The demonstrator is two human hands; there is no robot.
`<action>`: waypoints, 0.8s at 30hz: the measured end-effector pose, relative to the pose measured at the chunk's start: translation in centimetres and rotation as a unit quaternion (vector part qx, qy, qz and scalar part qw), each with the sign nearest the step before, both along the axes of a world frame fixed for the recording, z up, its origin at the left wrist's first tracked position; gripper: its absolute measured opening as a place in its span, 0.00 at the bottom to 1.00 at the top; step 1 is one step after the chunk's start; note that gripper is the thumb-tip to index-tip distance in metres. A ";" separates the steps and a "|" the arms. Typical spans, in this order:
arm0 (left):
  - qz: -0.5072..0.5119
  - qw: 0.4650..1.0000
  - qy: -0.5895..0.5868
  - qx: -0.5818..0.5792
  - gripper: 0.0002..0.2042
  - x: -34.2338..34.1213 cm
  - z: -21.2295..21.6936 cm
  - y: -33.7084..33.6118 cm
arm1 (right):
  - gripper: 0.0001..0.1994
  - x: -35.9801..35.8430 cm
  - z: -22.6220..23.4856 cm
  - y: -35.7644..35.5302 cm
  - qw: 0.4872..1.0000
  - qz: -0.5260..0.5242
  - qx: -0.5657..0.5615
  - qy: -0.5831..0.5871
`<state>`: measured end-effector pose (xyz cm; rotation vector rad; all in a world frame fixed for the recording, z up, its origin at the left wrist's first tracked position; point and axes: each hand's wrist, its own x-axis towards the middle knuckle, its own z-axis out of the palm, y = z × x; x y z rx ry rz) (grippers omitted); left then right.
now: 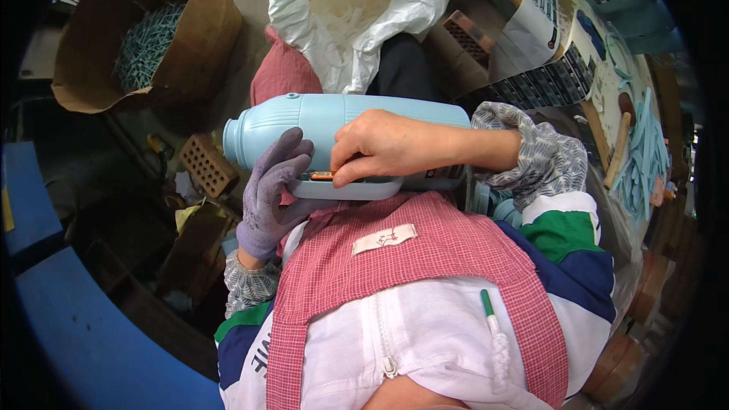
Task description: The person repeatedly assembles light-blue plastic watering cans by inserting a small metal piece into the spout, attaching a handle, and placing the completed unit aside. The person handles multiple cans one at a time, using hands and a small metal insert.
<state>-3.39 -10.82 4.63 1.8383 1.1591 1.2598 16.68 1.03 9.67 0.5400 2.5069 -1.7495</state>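
Observation:
A light blue plastic thermos flask casing (pixel 317 115) lies on its side across my lap, its ribbed shoulder and neck to the left. Its long handle (pixel 357 190) faces my body. My left hand (pixel 272 196), in a lilac-grey knitted glove, grips the handle's left end, the fingers fairly straight against the casing and the thumb side below the handle. My bare right hand (pixel 387 146) is closed over the handle, thumb and fingers pinching a small orange-and-metal tool (pixel 322 176) at the gap between handle and body. Most of that tool is hidden.
A white sack (pixel 326 61) of pale scraps stands ahead. Far left is a brown cardboard drum (pixel 209 38) holding light blue strips. A perforated brick (pixel 206 165) lies lower left. On the right, a worktable (pixel 613 91) bears blue trimmings (pixel 645 156) and a wooden-handled tool (pixel 619 150).

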 end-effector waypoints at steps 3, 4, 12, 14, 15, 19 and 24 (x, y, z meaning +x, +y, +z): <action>-0.011 0.994 0.099 0.043 0.25 -0.2 0.5 0.3 | 0.12 0.2 0.0 -0.1 1.000 0.003 0.020 0.016; -0.021 0.986 0.150 0.064 0.23 -0.3 0.9 0.5 | 0.12 0.4 0.1 -0.1 0.999 0.005 0.027 0.019; -0.061 0.966 0.238 0.077 0.20 0.6 4.0 3.9 | 0.19 2.9 -1.4 -2.5 0.886 -0.077 0.446 0.105; -0.064 0.972 0.226 0.023 0.19 1.7 3.5 4.9 | 0.17 3.7 -3.3 -1.9 0.864 -0.117 0.467 0.145; -0.089 0.966 0.241 0.027 0.20 2.4 4.3 5.8 | 0.17 4.5 -3.7 -1.7 0.878 -0.130 0.442 0.129; -0.162 0.969 0.168 -0.087 0.24 0.6 5.5 10.0 | 0.15 10.9 -1.9 -1.3 0.906 -0.327 0.227 0.142; -0.123 0.980 0.060 -0.144 0.25 3.8 3.3 11.4 | 0.19 14.9 -1.3 -3.2 0.856 -0.459 0.211 0.109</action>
